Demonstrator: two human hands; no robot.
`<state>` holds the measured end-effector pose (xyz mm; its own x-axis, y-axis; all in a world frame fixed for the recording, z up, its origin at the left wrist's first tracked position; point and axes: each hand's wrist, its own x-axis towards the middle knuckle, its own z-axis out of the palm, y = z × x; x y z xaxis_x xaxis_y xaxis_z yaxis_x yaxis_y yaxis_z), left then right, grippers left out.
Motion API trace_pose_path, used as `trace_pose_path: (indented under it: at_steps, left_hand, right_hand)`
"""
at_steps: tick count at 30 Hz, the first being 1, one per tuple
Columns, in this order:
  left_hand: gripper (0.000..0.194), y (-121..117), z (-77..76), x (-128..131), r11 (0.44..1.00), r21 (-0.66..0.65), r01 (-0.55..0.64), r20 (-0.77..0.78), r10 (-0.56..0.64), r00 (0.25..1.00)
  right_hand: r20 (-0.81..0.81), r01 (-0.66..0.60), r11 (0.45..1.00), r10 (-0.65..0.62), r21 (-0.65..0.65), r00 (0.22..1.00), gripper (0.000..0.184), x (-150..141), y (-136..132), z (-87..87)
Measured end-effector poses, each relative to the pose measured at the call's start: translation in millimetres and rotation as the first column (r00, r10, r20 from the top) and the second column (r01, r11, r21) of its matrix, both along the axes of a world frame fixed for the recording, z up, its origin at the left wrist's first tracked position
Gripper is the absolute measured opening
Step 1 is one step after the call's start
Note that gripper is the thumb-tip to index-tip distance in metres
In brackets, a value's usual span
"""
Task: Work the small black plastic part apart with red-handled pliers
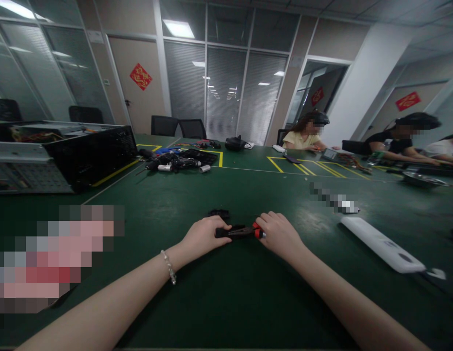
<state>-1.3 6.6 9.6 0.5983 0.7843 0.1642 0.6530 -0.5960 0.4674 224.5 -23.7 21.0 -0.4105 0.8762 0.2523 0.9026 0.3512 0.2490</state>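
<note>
Over the middle of the green table (212,302), my right hand (279,233) is closed around the red handles of a pair of pliers (244,231), whose dark jaws point left. Facing it, my left hand (204,236), with a beaded bracelet at the wrist, pinches a small black part (222,233). The plier jaws meet or overlap this part; whether they grip it I cannot make out. Just beyond my left hand lies another small black piece (219,213) on the table.
At left stands an open black computer case (91,156). A heap of cables and tools (179,158) lies further back. A white power strip (383,243) is at right, near a pixelated object. Two people (303,139) with headgear sit beyond a metal dish (424,179); another is partly visible.
</note>
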Motion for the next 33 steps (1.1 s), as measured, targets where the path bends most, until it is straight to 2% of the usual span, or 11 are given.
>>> trace_pose_path:
  at_steps: [9,25,33]
  left_hand:
    - [0.035,-2.1,4.2,0.2,1.000,-0.022,-0.005,-0.020,0.004,1.000]
    - [0.034,-1.8,2.7,0.3,1.000,-0.012,0.005,-0.012,-0.005,1.000]
    - [0.035,-0.6,1.6,0.0,1.000,-0.017,-0.003,-0.021,0.002,1.000]
  right_hand:
    - [0.001,0.019,1.000,-0.019,-0.013,1.000,0.027,0.1,-1.3,-1.0]
    - [0.005,0.007,1.000,-0.007,0.004,1.000,0.027,1.1,1.0,-1.3]
    - [-0.013,0.026,0.998,-0.027,-0.062,1.000,0.027,0.8,1.4,-1.0]
